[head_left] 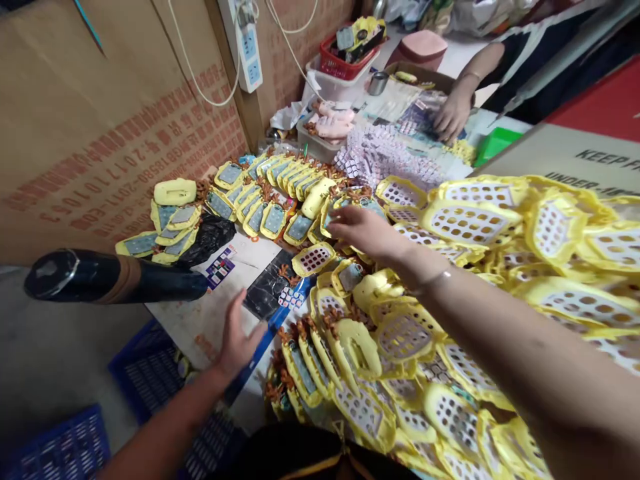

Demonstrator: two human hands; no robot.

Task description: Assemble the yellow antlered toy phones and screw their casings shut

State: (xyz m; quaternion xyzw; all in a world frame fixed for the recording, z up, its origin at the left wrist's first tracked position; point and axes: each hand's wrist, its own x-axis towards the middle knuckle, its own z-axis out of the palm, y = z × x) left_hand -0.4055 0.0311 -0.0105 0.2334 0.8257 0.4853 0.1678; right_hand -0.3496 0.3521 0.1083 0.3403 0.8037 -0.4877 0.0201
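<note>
My left hand [241, 339] is held over the front of the table, its thumb and fingers apart and nothing in it. Just beyond it lies a small rubber keypad sheet [291, 298] with printed buttons, beside a strip of black tape or plastic [267, 287]. My right hand [363, 230] reaches across to the yellow plastic shells fitted with grey-green circuit boards [299, 228]. Its fingers are stretched out above them; whether the fingertips touch a shell is hard to see. A perforated yellow shell [313, 259] rests between my two hands.
Many yellow shells with round holes [467, 223] are heaped at the right. White keypad sheets [390, 157] form a pile at the back, near a co-worker's hand [453, 117]. A dark cylinder [117, 277] juts in from the left. Blue crates [145, 363] stand on the floor.
</note>
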